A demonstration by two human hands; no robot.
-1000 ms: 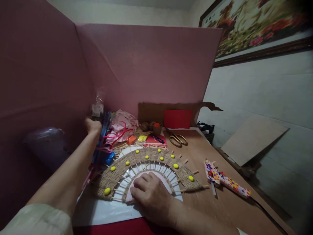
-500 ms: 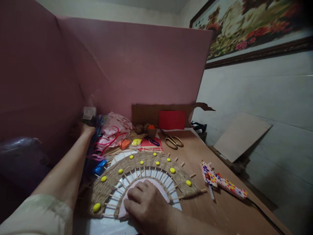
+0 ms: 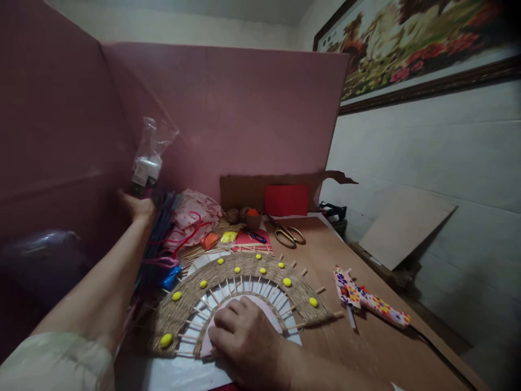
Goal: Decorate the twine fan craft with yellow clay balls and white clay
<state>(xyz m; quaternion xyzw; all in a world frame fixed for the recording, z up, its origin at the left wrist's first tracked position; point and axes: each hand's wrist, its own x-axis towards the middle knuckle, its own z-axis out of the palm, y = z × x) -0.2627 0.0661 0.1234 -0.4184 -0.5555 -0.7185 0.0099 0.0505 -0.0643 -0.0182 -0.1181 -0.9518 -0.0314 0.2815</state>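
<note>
Clear plastic packet (image 3: 148,157) with a small white item inside is lifted at the far left, beside the pink partition (image 3: 228,114) — the left hand (image 3: 136,205) is clenched around its lower end. The right hand (image 3: 244,339) lies flat, fingers spread, on the pink centre of the woven half-circle fan (image 3: 240,282), pinning it to the bench (image 3: 366,347). Judging from this, the packet is best brought in high over the pipe cleaners (image 3: 163,239) — and the right palm kept pressing, lest the yellow beads (image 3: 287,282) shift.
</note>
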